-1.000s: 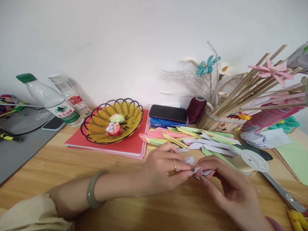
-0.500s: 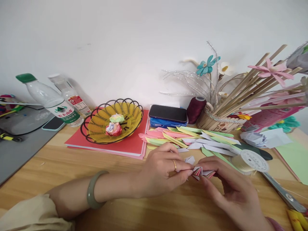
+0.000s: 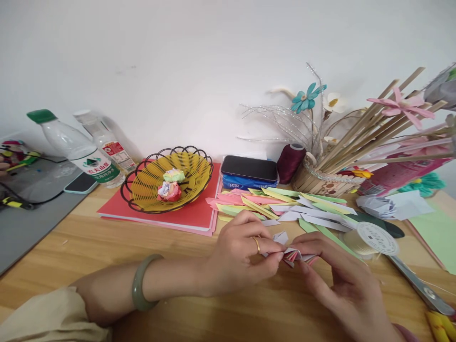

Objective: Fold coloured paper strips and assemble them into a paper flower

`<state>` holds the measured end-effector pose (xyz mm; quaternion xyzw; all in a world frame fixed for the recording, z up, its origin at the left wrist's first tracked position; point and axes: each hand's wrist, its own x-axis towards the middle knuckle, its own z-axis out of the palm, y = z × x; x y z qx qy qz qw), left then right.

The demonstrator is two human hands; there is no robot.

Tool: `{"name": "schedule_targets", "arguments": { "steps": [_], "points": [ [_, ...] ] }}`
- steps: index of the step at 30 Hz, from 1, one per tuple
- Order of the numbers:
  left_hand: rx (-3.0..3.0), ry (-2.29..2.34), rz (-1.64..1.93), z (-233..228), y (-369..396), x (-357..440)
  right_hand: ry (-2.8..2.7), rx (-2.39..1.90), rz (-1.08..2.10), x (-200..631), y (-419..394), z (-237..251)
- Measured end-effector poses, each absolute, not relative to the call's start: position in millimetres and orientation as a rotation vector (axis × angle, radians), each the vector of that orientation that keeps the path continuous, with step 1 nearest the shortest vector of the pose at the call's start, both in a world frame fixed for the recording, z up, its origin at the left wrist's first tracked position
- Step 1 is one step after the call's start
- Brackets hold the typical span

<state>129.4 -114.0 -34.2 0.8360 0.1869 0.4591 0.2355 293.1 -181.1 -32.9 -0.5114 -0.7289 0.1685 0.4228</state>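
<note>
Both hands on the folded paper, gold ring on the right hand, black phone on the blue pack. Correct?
One slip: the head view shows the gold ring on the left hand, not the right hand. Both hands are on the folded paper, and the black phone is on the blue pack.

A small, narrow piece of folded paper (image 3: 291, 257), white on its upper face with pink and pale layered edges, is pinched between the fingertips of the left hand (image 3: 244, 251) and the right hand (image 3: 356, 289), to the left of the cream thread spool with a round white label (image 3: 376, 239). It lies roughly crosswise, its pleats fanned out on the near side; fingers partly cover both ends. A pointed white paper flap (image 3: 280, 237) shows just beyond the left fingertips, also left of the spool; whether it joins the piece cannot be told.
</note>
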Motion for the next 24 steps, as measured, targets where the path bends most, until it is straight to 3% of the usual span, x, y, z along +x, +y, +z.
{"name": "schedule_targets", "arguments": {
  "steps": [11,24],
  "points": [
    [2.306,0.51,1.411,-41.5,-116.4,131.9,-1.773,-1.286,0.537,289.9,-180.7,-30.5],
    [2.238,0.607,1.158,-39.0,-122.3,129.2,-1.772,-1.302,0.529,286.4,-182.5,-31.2]
  ]
}}
